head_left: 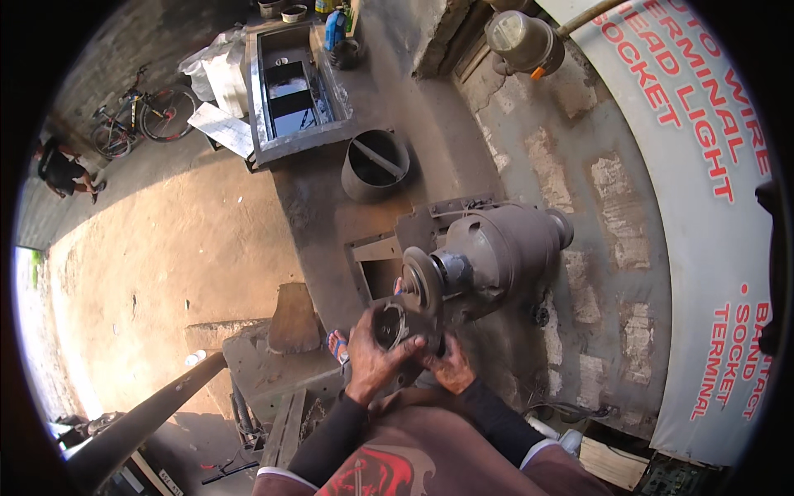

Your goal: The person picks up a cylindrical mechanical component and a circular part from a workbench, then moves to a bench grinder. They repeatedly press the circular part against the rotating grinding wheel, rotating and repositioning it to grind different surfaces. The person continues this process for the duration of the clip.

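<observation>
Both my hands are closed around a dark, ring-shaped metal part [387,326] with a hollow middle; its exact kind I cannot make out. My left hand [374,357] grips it from the left, thumb across its near side. My right hand [452,367] holds its right side, with some fingers hidden behind it. Just beyond the part stands a round wheel [422,279] on the shaft of a large, dusty grey motor [500,248]. The part is at the wheel's near edge; whether they touch I cannot tell.
A dark bucket [376,178] stands beyond the motor, near a metal-framed trough [260,140] of dark liquid. At left lie a long pipe [149,422] and a bench [256,364]. A bicycle [145,116] and another person [62,169] are far left. A banner [703,248] hangs right.
</observation>
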Available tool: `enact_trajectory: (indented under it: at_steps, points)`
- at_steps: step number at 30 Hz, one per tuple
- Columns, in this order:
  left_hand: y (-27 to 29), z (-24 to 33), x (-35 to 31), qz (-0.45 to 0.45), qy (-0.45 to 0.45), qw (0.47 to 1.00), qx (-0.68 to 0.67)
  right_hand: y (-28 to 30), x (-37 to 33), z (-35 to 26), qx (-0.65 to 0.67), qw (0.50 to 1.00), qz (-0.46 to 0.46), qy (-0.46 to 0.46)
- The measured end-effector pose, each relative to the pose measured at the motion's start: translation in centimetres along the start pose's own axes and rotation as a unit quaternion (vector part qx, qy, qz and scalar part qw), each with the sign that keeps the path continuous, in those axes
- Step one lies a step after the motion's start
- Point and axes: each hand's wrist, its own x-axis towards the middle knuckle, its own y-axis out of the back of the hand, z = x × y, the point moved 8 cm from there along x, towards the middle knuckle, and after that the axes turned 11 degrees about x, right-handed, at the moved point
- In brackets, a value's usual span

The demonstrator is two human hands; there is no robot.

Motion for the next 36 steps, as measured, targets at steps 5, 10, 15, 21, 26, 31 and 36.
enact_trajectory:
  at_steps: [5,10,15,21,26,31,36]
  points:
    - [-0.1,-0.1,0.0,-0.007,0.018,1.0,0.005,0.5,-0.6,-0.6,-0.1,0.993,0.043,0.047]
    - [-0.3,-0.3,-0.5,-0.038,0.005,0.999,0.031,0.8,-1.0,-0.5,-0.051,0.998,-0.022,0.04]
    - [-0.4,-0.7,-1.0,-0.024,-0.014,0.995,-0.093,0.7,-0.6,1.1,0.176,0.981,-0.071,-0.036]
    - [-1.3,-1.9,-0.1,-0.019,0.014,0.991,-0.134,-0.1,0.9,1.9,0.299,0.95,-0.033,-0.087]
    - [-1.7,-1.3,0.4,-0.005,-0.042,0.991,-0.127,0.3,0.8,-0.4,0.264,0.963,-0.02,-0.048]
    - [-2.8,-2.1,0.0,-0.028,0.008,0.977,-0.212,0.3,0.9,-1.0,0.229,0.973,-0.008,-0.025]
    - [-3.7,-2.7,-0.5,-0.026,0.037,0.967,-0.251,0.7,1.0,-1.0,0.214,0.977,-0.022,-0.011]
